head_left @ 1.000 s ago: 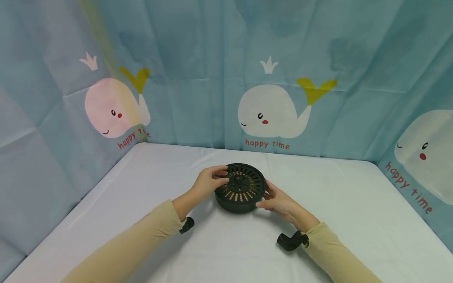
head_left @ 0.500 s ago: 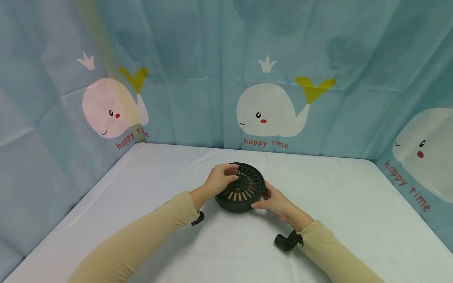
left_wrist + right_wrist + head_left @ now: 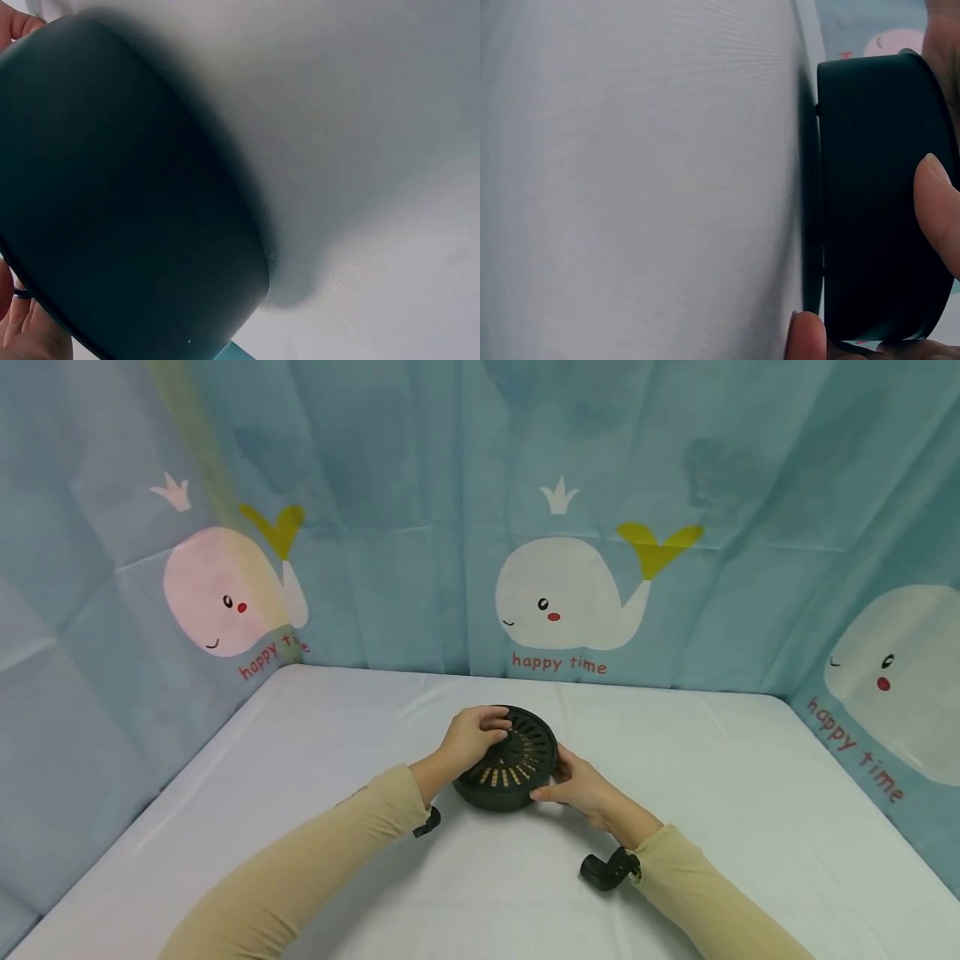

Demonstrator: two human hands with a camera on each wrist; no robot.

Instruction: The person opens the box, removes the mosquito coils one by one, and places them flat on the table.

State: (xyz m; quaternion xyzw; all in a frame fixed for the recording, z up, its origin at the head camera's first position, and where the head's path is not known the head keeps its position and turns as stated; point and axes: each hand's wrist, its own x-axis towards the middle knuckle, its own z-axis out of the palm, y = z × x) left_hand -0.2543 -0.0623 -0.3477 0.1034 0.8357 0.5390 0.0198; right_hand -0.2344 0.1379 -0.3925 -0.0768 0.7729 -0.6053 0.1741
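Observation:
A round black mosquito coil holder [image 3: 495, 799] stands on the white table, its slotted lid [image 3: 525, 752] on top. Gold colour shows through the slots. Over the lid's middle, my left hand [image 3: 467, 739] pinches at the knob, which the fingers mostly hide. My right hand [image 3: 585, 791] grips the holder's right side, thumb at the front, fingers round the back. In the left wrist view the holder's dark wall [image 3: 127, 195] fills much of the left. The right wrist view shows my thumb [image 3: 939, 206] against the wall and small feet underneath.
The white-clothed table [image 3: 360, 718] spreads around the holder. Behind it hangs a blue curtain [image 3: 390, 485] printed with whales. A black wrist camera [image 3: 607, 869] sits at my right sleeve, another [image 3: 427, 822] under my left wrist.
My left hand has moved right across the lid to its middle, covering the knob. My right hand stays at the holder's side; the holder has hardly moved.

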